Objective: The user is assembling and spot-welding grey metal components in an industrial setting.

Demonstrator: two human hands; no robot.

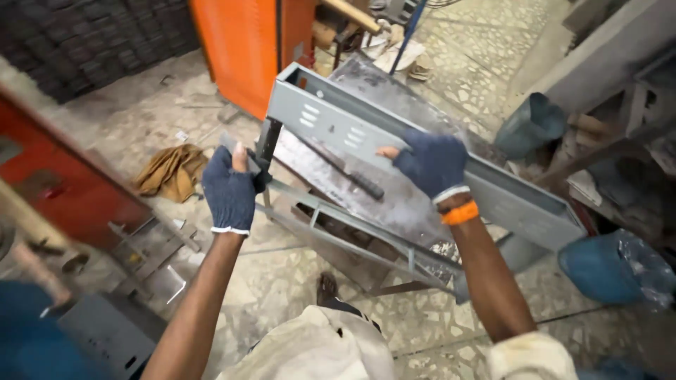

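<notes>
- The right hand (431, 163), in a dark blue knitted glove with the fingertips cut off, gripped a long grey sheet-metal channel (394, 148) at its near wall, fingers curled over the edge and the thumb (387, 151) pressed against the outer face.
- The channel was held tilted above a steel work table (394, 204), its far end raised toward an orange cabinet (246, 49) and its near end dropping to the right; two groups of louvre slots (310, 116) showed in its side wall.
- The left hand (229, 190), gloved alike, was closed around a thin grey metal strip (239, 151) just beside the table's left corner, the bare thumb lying flat on the strip; whether the strip touched the channel could not be told.
- An orange band (459, 212) circled the right wrist below the glove cuff.
- A dark rod-like tool with a ribbed handle (352, 177) lay on the table top beneath the channel.
- The table's angle-iron frame (352, 236) ran diagonally under the top.
- A crumpled tan cloth (172, 171) lay on the terrazzo floor (282, 281), well apart from the left hand.
- A grey metal bucket (531, 125) stood beyond the channel on the right, and a blue bag (605, 267) lay near the channel's lower end.
</notes>
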